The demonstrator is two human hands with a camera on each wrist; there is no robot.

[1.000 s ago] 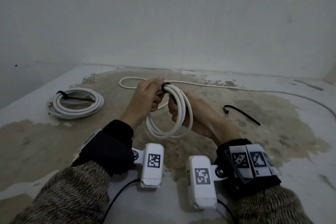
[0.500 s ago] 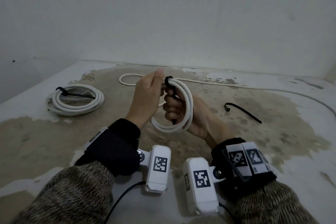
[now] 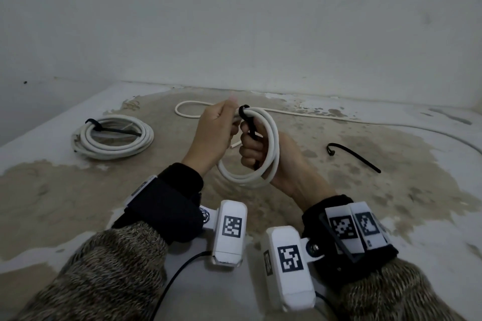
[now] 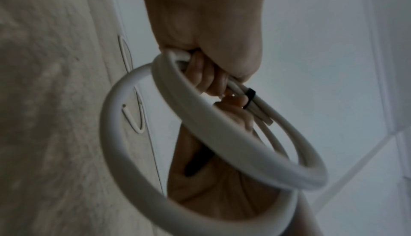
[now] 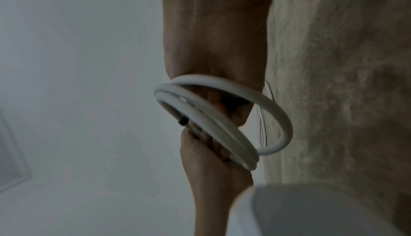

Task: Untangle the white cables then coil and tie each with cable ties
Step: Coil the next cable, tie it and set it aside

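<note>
Square-patterned markers point(image 3: 231, 227) on wrist units

A smooth, matt white plastic-sheathed cable coil point(image 3: 263, 161) is bound by a black matt plastic cable tie point(image 3: 249, 125). The rough, stained, patchy floor point(image 3: 339, 190) is seen below coarse knitted wool sleeves point(image 3: 104, 268).

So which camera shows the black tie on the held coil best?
The head view. There the tie loops over the coil by the left hand, and its tail runs down into the right hand. The left wrist view shows a thin band and a blurred tail; the right wrist view shows only a tiny black bit.
</note>
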